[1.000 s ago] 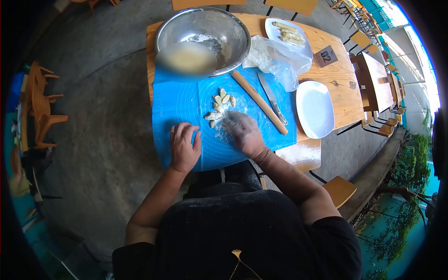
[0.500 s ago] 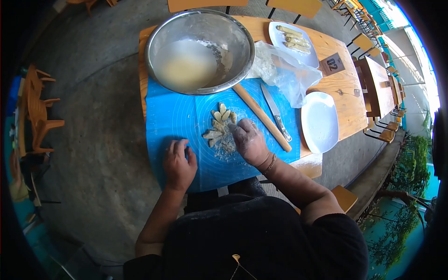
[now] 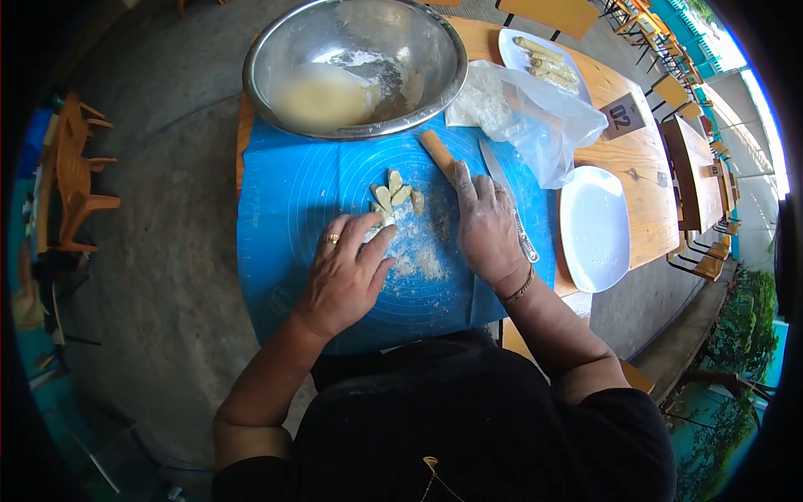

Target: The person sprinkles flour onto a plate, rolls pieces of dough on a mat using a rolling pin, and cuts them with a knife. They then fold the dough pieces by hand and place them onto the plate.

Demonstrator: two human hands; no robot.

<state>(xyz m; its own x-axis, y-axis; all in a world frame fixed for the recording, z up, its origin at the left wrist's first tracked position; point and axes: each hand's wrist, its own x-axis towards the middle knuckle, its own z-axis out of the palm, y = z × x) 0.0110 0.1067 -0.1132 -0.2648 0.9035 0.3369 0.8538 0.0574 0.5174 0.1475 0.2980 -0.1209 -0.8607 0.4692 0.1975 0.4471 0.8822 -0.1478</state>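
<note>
On a blue silicone mat (image 3: 284, 217) marked with white circles, several small pale dough pieces (image 3: 383, 197) lie in a loose cluster. My left hand (image 3: 341, 276) is spread over the near part of this cluster, its fingers apart and its fingertips at the dough; some pieces are hidden beneath it. My right hand (image 3: 489, 234), dusted with flour, is closed over the wooden rolling pin (image 3: 437, 154), whose far end sticks out beyond the fingers. Beside that hand lies a knife (image 3: 493, 165), partly covered by it. Loose flour (image 3: 418, 255) is scattered between my hands.
A large steel bowl (image 3: 261, 79) holding dough (image 3: 326, 100) and flour stands at the far left. Behind the mat sit a plastic bag (image 3: 535, 117) of flour and a plate (image 3: 508, 48) of rolled pieces. A white plate (image 3: 594, 226) and a number sign (image 3: 623, 115) are at right.
My right hand has moved from the dough pieces to the rolling pin, which has shifted towards the left. My left hand has come forward from the mat's near edge onto the dough.
</note>
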